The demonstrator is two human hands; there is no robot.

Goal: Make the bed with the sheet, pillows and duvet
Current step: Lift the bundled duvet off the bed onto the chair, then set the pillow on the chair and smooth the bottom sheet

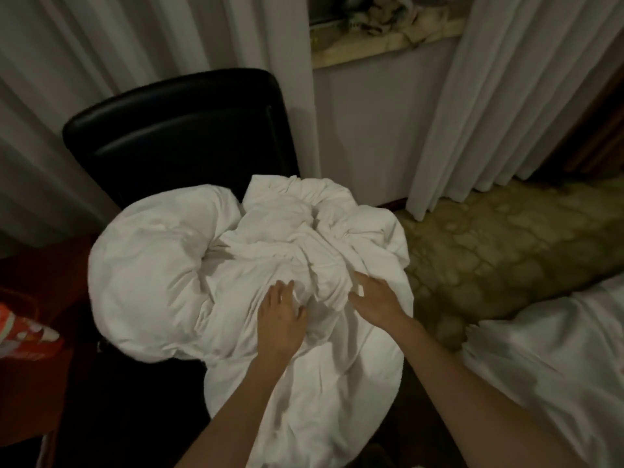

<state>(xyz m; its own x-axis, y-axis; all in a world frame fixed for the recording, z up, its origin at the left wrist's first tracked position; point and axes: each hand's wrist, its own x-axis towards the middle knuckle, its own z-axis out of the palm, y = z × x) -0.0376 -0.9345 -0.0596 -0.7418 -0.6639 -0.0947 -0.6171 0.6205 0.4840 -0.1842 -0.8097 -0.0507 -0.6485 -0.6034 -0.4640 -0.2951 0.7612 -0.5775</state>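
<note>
Resting on duvet (189, 265) (both hands)

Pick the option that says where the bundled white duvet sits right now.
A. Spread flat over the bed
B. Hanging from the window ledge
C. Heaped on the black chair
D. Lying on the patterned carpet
C: the crumpled duvet is piled on the seat of the black chair, with the left hand and right hand resting on its folds.

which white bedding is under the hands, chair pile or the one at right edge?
The bunched duvet piled on the black chair; both the left hand and right hand rest on it. The white bedding at right lies untouched.
</note>
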